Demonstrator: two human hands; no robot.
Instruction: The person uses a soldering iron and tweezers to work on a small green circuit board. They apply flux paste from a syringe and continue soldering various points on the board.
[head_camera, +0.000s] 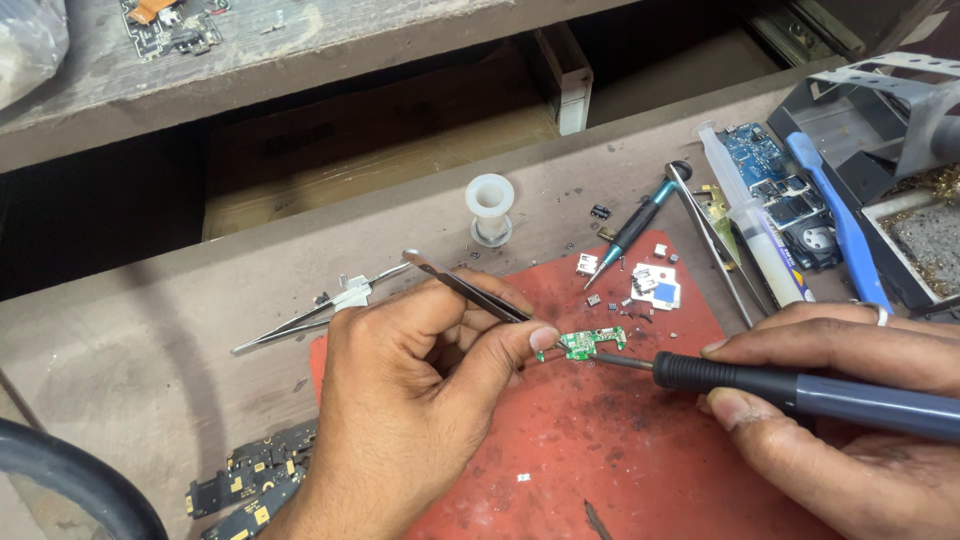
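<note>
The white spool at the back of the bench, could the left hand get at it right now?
Probably not at once: the left hand is occupied, pinching tweezers on the small green board. The white spool itself stands unobstructed just beyond.

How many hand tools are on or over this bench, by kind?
Tweezers: 3, one in the left hand, one beside it, one by the screwdriver
Soldering iron: 1, in the right hand
Screwdriver: 1
Blue pry tool: 1
Total: 6

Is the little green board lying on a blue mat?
No, the little green board lies on a red mat, pinned by tweezers in the left hand.
</note>
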